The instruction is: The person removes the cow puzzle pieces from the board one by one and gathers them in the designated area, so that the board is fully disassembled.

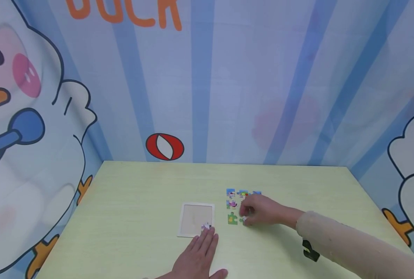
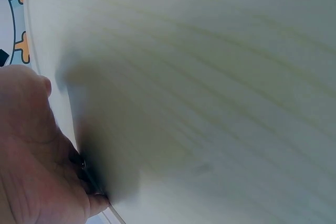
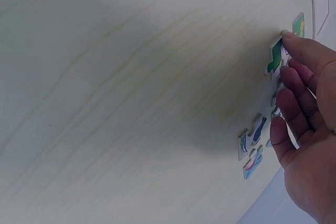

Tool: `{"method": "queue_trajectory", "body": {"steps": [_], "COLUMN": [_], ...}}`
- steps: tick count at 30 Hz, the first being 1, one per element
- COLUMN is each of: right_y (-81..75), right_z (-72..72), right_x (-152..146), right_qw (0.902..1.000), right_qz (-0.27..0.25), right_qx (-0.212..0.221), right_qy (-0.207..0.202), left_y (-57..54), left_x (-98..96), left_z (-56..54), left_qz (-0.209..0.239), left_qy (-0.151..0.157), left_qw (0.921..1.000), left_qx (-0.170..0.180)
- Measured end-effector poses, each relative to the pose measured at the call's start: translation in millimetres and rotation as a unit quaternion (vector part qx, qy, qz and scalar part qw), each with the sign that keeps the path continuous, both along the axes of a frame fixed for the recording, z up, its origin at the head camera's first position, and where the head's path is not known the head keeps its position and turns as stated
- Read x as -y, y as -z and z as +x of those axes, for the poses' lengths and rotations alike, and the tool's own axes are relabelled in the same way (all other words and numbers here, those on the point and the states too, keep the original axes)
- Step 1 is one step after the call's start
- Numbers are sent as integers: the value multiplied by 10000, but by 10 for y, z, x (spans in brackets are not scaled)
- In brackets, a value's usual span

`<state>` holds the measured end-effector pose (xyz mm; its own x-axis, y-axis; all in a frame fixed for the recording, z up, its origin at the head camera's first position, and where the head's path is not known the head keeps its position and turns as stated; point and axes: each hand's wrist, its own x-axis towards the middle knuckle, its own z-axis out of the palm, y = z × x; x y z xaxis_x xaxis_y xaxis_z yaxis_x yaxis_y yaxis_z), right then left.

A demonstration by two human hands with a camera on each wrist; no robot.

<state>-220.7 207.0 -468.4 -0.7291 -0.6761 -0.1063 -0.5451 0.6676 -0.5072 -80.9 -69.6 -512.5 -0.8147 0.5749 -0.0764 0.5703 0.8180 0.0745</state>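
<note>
A puzzle frame (image 1: 180,221) with a white border lies flat on the table, a mostly white puzzle piece (image 1: 206,226) in its lower right corner. Straight fingers of my left hand (image 1: 198,254) rest at that corner, fingertips right at the piece. To the right, my right hand (image 1: 263,210) pinches a green and white puzzle piece (image 3: 277,56) between thumb and curled fingers, low over the table. Beside it sit a green piece (image 1: 232,218) and a piece with a pink figure (image 1: 232,204). My right hand hides part of the group.
Along the back of the loose group lie blue-topped pieces (image 1: 230,192), including one with several colours (image 1: 243,192). The pale table (image 1: 140,201) ends at a printed blue curtain (image 1: 235,97) behind and at both sides.
</note>
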Motion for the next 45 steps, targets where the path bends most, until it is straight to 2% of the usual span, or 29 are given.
{"method": "queue_trajectory", "body": {"steps": [12, 17, 21, 25, 32, 36, 39, 45], "right_y": [-1, -13, -43, -101, -151, -145, -141, -155], "right_z": [-22, -38, -48, -53, -75, -83, -86, -82], "right_x": [-6, -2, 29, 96, 214, 265, 314, 427], "right_qw": [10000, 9995, 9987, 9989, 9992, 9986, 9980, 9983], "right_qz": [41, 123, 40, -10, -18, -118, -186, -147], "right_qx": [20, -261, -452, -378, -253, -285, -330, -254], "right_qy": [-65, -83, -220, -280, -293, -428, -504, -495], "left_y": [-43, -50, -65, -82, -116, -170, -231, -370], "left_x": [-7, -9, -5, -2, 15, 97, 202, 417], "left_z": [-15, -28, -49, -56, -65, -81, -110, -202], "left_qz": [46, 228, 287, 377, 488, 587, 686, 749], "left_qy": [-75, -64, -51, -95, -8, 155, 133, -305], "left_qw": [9998, 9996, 9990, 9977, 9966, 9974, 9974, 9958], "left_qx": [198, 182, 333, 552, 657, 381, 151, 428]}}
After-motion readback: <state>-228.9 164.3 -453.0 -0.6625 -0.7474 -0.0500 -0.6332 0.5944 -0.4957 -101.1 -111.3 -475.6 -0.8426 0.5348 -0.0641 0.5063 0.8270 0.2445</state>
